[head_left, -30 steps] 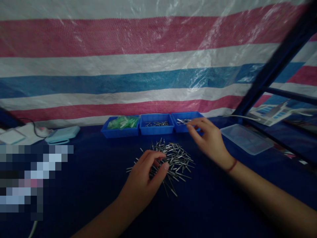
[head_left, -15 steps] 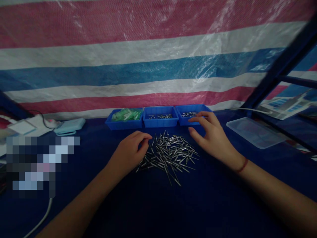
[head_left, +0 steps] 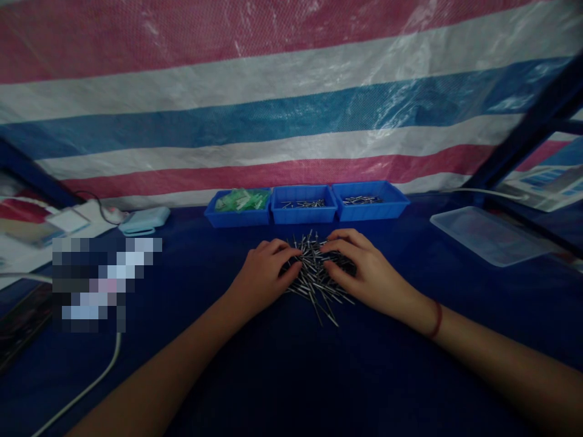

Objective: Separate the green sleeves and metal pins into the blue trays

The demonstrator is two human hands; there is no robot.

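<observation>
A loose pile of thin, shiny metal pins (head_left: 315, 284) lies on the dark blue table, its rods pointing in many directions. My left hand (head_left: 268, 270) is at the pile's left side, thumb and fingers curved apart, fingertips touching the pins. From the right, my right hand (head_left: 359, 267) reaches over the pile with fingers spread, covering part of it. I see nothing gripped in either hand, though some pins are hidden beneath the fingers. Behind the pile stand a blue bin with green plastic packets (head_left: 241, 200) and two blue bins (head_left: 304, 215) (head_left: 373, 209) holding small metal pins.
A clear plastic lid (head_left: 489, 237) lies at the right. On the left are a light blue case (head_left: 144, 220), a white cable (head_left: 102, 376), a dark flat device (head_left: 22, 321) and a pixelated patch. A striped tarp (head_left: 282, 133) hangs behind the bins.
My right hand has come left and down from beside the right bin onto the pile. My left hand has shifted right against the pins. The view has turned slightly left.
</observation>
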